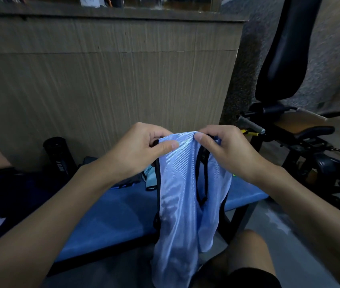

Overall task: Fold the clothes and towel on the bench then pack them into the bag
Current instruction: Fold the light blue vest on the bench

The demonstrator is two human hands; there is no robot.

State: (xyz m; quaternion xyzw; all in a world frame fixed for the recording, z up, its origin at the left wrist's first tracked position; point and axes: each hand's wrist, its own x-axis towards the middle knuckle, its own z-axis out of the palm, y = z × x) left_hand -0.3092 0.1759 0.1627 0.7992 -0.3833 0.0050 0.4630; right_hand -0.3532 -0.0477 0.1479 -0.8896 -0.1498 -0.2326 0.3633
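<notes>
Mesh vest (183, 194) hanging over bench (111, 215) | left hand (142, 146), right hand (225, 146) both pinching its top | lower hem blurring out at frame bottom

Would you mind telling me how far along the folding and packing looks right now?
Early on. Done: no folded pile is visible. In hand: the left hand and right hand pinch the top of a light blue mesh vest with black trim, hanging unfolded over the blue padded bench. Left: folding it, the crumpled teal and dark grey garments behind it, then all packing.
</notes>
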